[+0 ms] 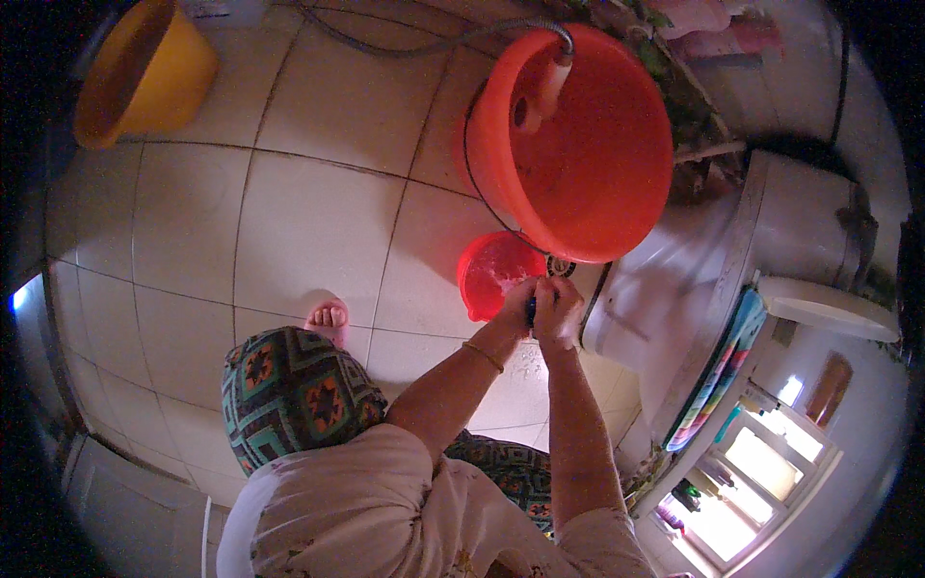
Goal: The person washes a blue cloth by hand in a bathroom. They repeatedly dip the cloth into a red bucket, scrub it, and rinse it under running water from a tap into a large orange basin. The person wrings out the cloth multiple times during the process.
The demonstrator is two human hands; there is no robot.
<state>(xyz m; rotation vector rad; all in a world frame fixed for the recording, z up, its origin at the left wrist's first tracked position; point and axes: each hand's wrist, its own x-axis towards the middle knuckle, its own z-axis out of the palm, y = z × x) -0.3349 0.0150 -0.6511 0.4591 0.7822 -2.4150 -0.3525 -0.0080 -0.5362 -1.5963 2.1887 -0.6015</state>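
Note:
My left hand and my right hand are close together, both closed around a small dark item. The fingers hide most of it, so I cannot tell what it is. Just beyond my left hand is a small red plastic basin on the tiled floor, with what looks like splashing water or suds inside. A large red plastic tub stands past the hands. Its rim reaches over close to a round floor drain near my right fingers.
A shower head on a metal hose hangs inside the large tub. A yellow tub is at the far left. To the right are a white fixture and a colourful towel. Wet spots mark the floor tiles.

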